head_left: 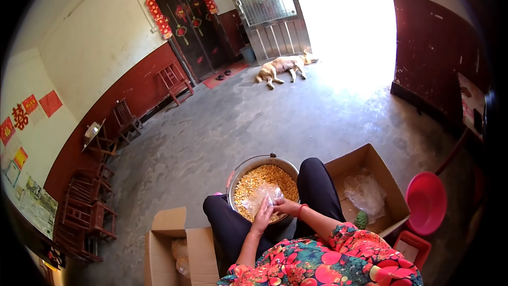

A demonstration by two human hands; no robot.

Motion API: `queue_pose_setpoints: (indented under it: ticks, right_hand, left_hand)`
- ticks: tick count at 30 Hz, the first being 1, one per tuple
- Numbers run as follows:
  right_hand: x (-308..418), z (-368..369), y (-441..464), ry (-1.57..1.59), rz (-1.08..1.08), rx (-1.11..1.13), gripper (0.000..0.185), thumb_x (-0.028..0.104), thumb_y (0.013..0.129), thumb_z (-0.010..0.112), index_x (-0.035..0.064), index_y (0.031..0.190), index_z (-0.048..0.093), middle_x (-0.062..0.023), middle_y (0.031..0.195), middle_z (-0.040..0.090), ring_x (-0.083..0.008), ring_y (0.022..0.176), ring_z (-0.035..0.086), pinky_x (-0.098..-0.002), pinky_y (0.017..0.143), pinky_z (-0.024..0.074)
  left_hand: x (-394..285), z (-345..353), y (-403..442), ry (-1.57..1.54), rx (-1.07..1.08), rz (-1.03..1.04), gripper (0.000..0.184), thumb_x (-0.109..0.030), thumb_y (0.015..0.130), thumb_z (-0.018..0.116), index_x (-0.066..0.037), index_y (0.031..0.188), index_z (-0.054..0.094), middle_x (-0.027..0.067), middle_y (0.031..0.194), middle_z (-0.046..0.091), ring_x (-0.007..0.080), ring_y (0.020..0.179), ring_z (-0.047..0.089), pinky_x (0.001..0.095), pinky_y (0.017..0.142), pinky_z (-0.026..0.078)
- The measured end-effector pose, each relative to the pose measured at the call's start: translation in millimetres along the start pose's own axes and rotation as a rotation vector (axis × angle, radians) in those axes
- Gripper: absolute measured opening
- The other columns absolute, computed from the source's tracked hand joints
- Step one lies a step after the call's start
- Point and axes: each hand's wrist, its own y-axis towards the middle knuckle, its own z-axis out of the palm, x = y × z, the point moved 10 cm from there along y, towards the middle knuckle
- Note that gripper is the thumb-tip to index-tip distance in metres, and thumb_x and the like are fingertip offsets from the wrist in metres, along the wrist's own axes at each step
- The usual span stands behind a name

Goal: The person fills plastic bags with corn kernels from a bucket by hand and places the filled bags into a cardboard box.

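Note:
A metal bucket (pixel 290 163) full of yellow corn kernels (pixel 275 176) stands between my knees, its wire handle tipped to the far side. Over the kernels I hold a clear plastic bag (pixel 260 195) with both hands. My left hand (pixel 261 216) has its fingers together against the bag's near side. From the right, my right hand (pixel 286 207) pinches the bag's edge close to the left fingertips; a red band circles that wrist. Whether anything is inside the bag is hard to make out.
An open cardboard box (pixel 201 254) with bagged contents sits at my left. At my right, another box (pixel 346 165) holds clear plastic bags (pixel 366 193) and a green bumpy item (pixel 361 220). Beyond are a pink basin (pixel 425 201) and a red container (pixel 420 246). A dog (pixel 283 67) lies near the doorway.

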Motion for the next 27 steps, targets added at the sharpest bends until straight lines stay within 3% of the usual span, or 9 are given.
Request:
queue_pose_setpoints:
  ticks: [3,7,10,11,12,14,18,22,27]
  right_hand:
    - [43.0,11.0,-19.8,0.257,-0.073,0.006,0.019,0.020,0.080,0.052,0.0039,0.089,0.057,-0.0031,0.079,0.059,-0.0085,0.073,0.054,-0.0204,0.065,0.0420]
    - [59.5,12.3,-24.4,0.506,-0.156,-0.047,0.018,0.017,0.080,0.051,0.0013,0.089,0.054,-0.0056,0.080,0.059,-0.0111,0.074,0.055,-0.0219,0.067,0.0419]
    - [76.3,19.6,-30.6,0.415,-0.179,-0.155,0.023,0.020,0.079,0.053,0.0018,0.092,0.052,-0.0056,0.083,0.057,-0.0108,0.077,0.053,-0.0222,0.071,0.0397]
    - [88.6,23.8,-32.4,0.378,-0.207,-0.168,0.023,0.021,0.079,0.053,0.0025,0.092,0.052,-0.0051,0.085,0.057,-0.0099,0.080,0.052,-0.0225,0.073,0.0386]
    - [101.4,27.9,-34.9,0.340,-0.235,-0.180,0.023,0.021,0.078,0.054,0.0033,0.093,0.052,-0.0045,0.086,0.056,-0.0091,0.082,0.051,-0.0229,0.075,0.0374]
    - [112.5,40.8,-38.4,0.266,-0.218,-0.162,0.028,0.023,0.077,0.055,0.0035,0.096,0.052,-0.0043,0.091,0.055,-0.0101,0.089,0.048,-0.0243,0.080,0.0349]
    - [141.7,78.4,-59.5,0.092,-0.229,-0.096,0.038,0.022,0.075,0.056,0.0004,0.106,0.049,-0.0079,0.098,0.053,-0.0137,0.096,0.047,-0.0257,0.086,0.0334]
    - [150.0,94.9,-61.7,0.151,-0.289,0.090,0.043,0.020,0.076,0.055,-0.0008,0.112,0.044,-0.0095,0.104,0.052,-0.0148,0.100,0.045,-0.0265,0.090,0.0307]
    - [184.7,114.5,-81.9,0.175,-0.388,0.179,0.042,0.018,0.077,0.054,-0.0009,0.113,0.043,-0.0096,0.104,0.051,-0.0146,0.101,0.045,-0.0273,0.090,0.0315]
  left_hand:
    - [-1.1,-34.9,2.0,-0.033,-0.224,0.064,0.040,-0.004,0.081,0.043,-0.001,0.120,0.035,0.0099,0.090,0.056,0.0121,0.082,0.054,0.0213,0.073,0.042]
    - [21.3,-86.5,0.0,0.111,-0.484,0.057,0.057,0.003,0.067,0.053,-0.001,0.120,0.032,0.0126,0.093,0.055,0.0162,0.082,0.055,0.0246,0.072,0.044]
    - [2.2,-70.6,-2.3,0.527,-0.470,0.156,0.070,0.003,0.063,0.058,-0.001,0.124,0.024,0.0165,0.102,0.052,0.0247,0.089,0.053,0.0286,0.074,0.044]
    - [2.8,-54.6,4.3,0.536,-0.310,0.148,0.081,-0.004,0.060,0.064,-0.002,0.126,0.018,0.0193,0.110,0.047,0.0315,0.097,0.049,0.0322,0.078,0.042]
    - [3.1,-45.4,4.0,0.741,-0.229,0.106,0.087,-0.015,0.057,0.069,-0.003,0.126,0.018,0.0196,0.115,0.043,0.0291,0.107,0.042,0.0345,0.087,0.036]
    - [-23.4,-25.6,-5.5,0.953,-0.276,0.361,0.087,-0.024,0.053,0.073,-0.003,0.124,0.026,0.0192,0.115,0.042,0.0263,0.111,0.037,0.0355,0.092,0.028]
    - [-2.7,-22.4,0.3,1.023,-0.161,0.328,0.080,-0.026,0.051,0.075,-0.004,0.117,0.038,0.0179,0.115,0.041,0.0245,0.113,0.033,0.0355,0.095,0.023]
    - [28.6,-20.9,7.7,1.145,-0.017,0.078,0.071,-0.030,0.052,0.074,-0.005,0.112,0.044,0.0169,0.112,0.043,0.0274,0.105,0.040,0.0354,0.090,0.030]
    - [-1.2,-28.4,5.9,0.948,-0.151,0.128,0.067,-0.032,0.056,0.071,-0.006,0.112,0.044,0.0163,0.112,0.043,0.0267,0.103,0.042,0.0346,0.087,0.033]
